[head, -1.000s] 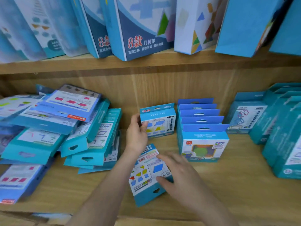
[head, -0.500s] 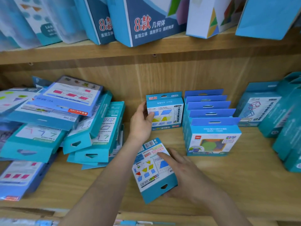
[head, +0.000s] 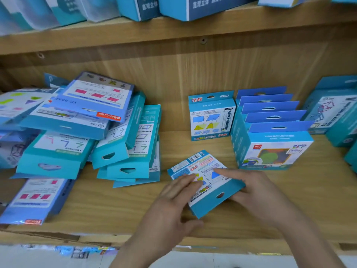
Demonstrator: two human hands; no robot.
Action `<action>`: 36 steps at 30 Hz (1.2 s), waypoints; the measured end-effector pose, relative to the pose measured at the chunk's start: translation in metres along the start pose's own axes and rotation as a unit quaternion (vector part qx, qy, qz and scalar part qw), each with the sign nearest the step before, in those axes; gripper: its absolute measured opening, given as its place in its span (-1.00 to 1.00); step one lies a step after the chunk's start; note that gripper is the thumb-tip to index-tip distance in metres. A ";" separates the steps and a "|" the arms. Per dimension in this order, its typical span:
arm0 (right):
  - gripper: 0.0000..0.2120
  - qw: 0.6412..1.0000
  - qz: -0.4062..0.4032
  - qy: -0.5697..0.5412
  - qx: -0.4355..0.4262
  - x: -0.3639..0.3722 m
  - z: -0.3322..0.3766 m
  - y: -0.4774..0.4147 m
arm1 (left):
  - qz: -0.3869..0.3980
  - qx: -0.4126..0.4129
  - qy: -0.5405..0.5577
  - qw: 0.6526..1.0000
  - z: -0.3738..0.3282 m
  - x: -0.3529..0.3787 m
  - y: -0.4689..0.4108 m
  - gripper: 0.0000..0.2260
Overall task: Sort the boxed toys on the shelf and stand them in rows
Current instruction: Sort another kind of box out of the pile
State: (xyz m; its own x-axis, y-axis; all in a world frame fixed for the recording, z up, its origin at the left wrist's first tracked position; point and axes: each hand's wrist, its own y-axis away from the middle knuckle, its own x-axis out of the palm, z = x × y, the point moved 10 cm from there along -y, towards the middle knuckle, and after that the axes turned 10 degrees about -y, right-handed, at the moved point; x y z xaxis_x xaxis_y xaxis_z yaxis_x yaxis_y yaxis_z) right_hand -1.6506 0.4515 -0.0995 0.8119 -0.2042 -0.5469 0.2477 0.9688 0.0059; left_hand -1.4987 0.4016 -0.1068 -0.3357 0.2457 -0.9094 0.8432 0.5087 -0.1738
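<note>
— Where is the box you are working on?

— The small flat blue cardboard box (head: 207,182) is face up on the light wooden shelf board (head: 116,209), near its front edge, about the middle, turned at an angle.

— And your hands?

— My left hand (head: 173,206) rests on its face with nearly straight fingers. The thumb is by the near corner, and I cannot tell if it touches. My right hand (head: 257,190) holds the right edge, with the index finger straight on the face and the other fingers curled round the edge.

— What is around it?

— One upright blue box with printed shapes (head: 211,118) stands at the back edge. Just right of it is a row of five upright blue boxes (head: 270,128). At the left end lies a loose pile of flat teal boxes (head: 87,132).
</note>
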 end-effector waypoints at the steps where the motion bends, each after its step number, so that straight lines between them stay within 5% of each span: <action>1: -0.51 1.000 -0.005 0.009 0.009 -0.001 0.001 0.000 | -0.031 0.007 -0.017 0.999 -0.001 -0.003 -0.003 -0.37; 5: -0.67 0.991 -0.103 -0.083 -0.016 -0.027 0.013 0.004 | -0.150 -0.084 0.091 0.981 0.007 -0.033 -0.003 -0.61; 9: -0.44 0.956 -0.140 -0.256 -0.041 -0.051 0.023 0.010 | -0.218 -0.207 0.449 0.842 0.014 -0.049 0.004 -0.74; 13: -0.79 0.951 -0.113 -0.284 -0.048 -0.042 0.033 0.013 | -0.184 -0.222 0.531 0.797 0.001 -0.047 -0.007 -0.66; 16: -0.81 0.948 -0.119 -0.292 -0.032 -0.040 0.033 0.019 | -0.177 -0.245 0.545 0.782 0.001 -0.042 -0.009 -0.65; 21: -0.79 0.943 -0.175 -0.284 0.003 -0.041 0.019 0.026 | -0.123 -0.236 0.558 0.786 -0.002 -0.034 -0.013 -0.62; 26: -0.84 0.975 -0.209 -0.072 -0.005 -0.041 0.013 0.031 | -0.121 -0.213 0.452 0.858 0.007 -0.035 -0.014 -0.66; 29: -0.77 0.960 -0.274 0.050 -0.039 -0.061 0.027 0.038 | -0.134 -0.206 0.344 0.906 0.020 -0.032 -0.023 -0.66; 36: -0.71 0.932 -0.294 0.191 -0.097 -0.109 0.070 0.018 | -0.131 -0.192 0.269 0.935 0.033 -0.026 -0.078 -0.66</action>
State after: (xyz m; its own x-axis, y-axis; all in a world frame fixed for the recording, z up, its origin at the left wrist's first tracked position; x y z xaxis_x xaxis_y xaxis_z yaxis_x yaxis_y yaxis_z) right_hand -1.6975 0.4814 0.0183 0.3098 -0.6785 -0.6661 0.4607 0.7199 -0.5191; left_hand -1.5423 0.3285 -0.0822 -0.7585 0.3984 -0.5156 0.5248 0.8426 -0.1208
